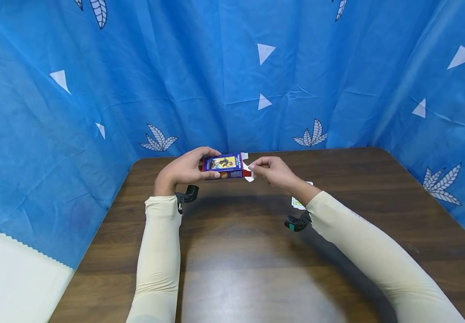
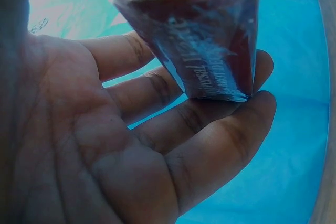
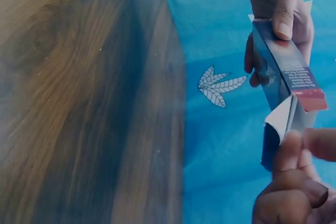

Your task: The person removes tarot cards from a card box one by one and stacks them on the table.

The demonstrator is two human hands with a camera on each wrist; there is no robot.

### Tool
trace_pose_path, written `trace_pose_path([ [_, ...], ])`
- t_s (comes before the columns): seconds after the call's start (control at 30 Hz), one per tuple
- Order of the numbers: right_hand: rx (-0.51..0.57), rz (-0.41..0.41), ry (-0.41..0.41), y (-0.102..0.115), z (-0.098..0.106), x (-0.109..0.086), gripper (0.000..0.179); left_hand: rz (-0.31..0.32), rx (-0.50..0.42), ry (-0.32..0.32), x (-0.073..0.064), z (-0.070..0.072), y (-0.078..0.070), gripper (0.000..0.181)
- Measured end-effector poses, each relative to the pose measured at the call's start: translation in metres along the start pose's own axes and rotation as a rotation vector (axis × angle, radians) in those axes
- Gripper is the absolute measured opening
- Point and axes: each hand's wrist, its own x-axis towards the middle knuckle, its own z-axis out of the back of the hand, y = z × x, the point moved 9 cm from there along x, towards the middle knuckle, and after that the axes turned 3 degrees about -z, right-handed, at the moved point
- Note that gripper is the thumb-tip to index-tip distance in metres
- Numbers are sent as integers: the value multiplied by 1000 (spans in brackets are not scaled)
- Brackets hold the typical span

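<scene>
A small blue and red tarot card box [image 1: 224,164] with a picture on its front is held above the far part of the table. My left hand [image 1: 186,169] grips it from the left, thumb along the near side and fingers behind. In the left wrist view, the closed end of the box [image 2: 210,51] faces the palm. At its right end the box is open, with white-lined flaps [image 3: 278,116] spread out. My right hand [image 1: 274,172] is there, its thumb and index finger pinching at a flap's edge. The inside of the box is hidden.
A few cards [image 1: 298,204] lie on the brown wooden table [image 1: 232,269], partly covered by the right wrist. A blue curtain [image 1: 216,80] with white leaves and triangles hangs behind the table's far edge. A white surface [image 1: 10,278] shows at lower left.
</scene>
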Motion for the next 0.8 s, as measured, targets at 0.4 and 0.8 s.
trace_pose_path([
  [0.4, -1, -145, 78, -7, -23, 12, 28, -3, 10, 2, 1, 0, 0, 68],
  [0.8, -32, -120, 49, -5, -17, 11, 27, -2, 14, -2, 1, 1, 4, 68],
])
